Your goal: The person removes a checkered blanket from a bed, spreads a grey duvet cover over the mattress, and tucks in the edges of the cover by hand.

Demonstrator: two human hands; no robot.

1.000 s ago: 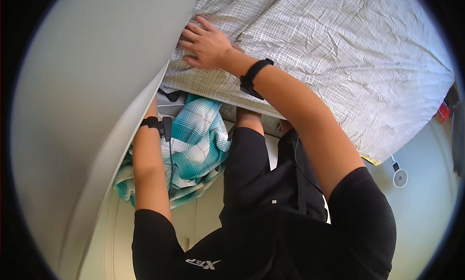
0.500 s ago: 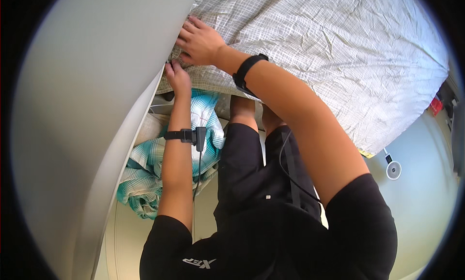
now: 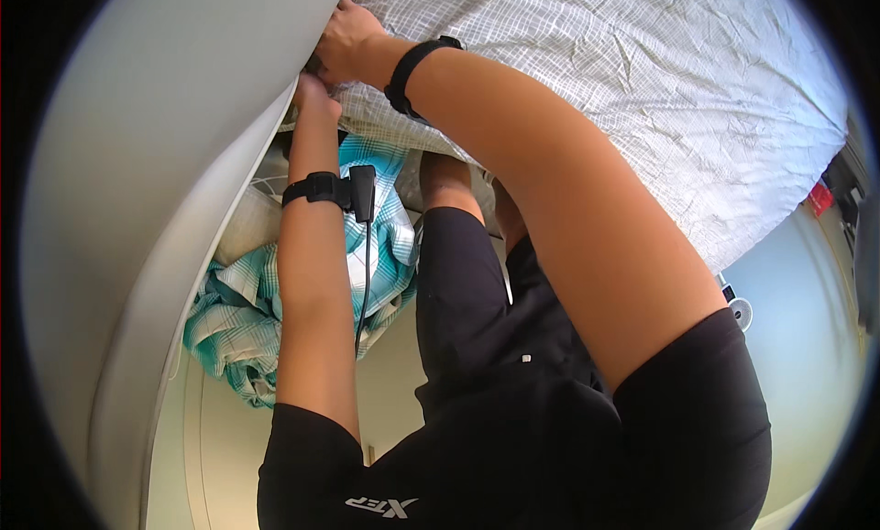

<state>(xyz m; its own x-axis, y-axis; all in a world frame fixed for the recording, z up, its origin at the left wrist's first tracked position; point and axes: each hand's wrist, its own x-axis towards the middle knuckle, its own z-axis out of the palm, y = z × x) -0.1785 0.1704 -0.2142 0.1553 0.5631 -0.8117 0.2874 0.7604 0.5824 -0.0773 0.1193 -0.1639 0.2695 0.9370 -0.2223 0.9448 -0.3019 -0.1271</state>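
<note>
A light bed sheet with a fine grid pattern covers the bed, wrinkled across its top. At the bed's far left corner, beside a smooth grey panel, my right hand bends its fingers over the sheet's edge. The panel partly covers those fingertips. Just nearer, my left hand reaches into the narrow gap between the panel and the bed's side. Its fingers are hidden there, and only the back of the hand and its heel show.
Below my left forearm lies a bunched teal and white plaid cloth, with a beige cloth-like thing beside it. My legs stand against the bed's near side. At the right are a small round white device and a red item.
Both hands have moved farther away and left, deeper toward the gap by the panel. My right hand has gone from lying spread on the sheet to bending over its edge.
</note>
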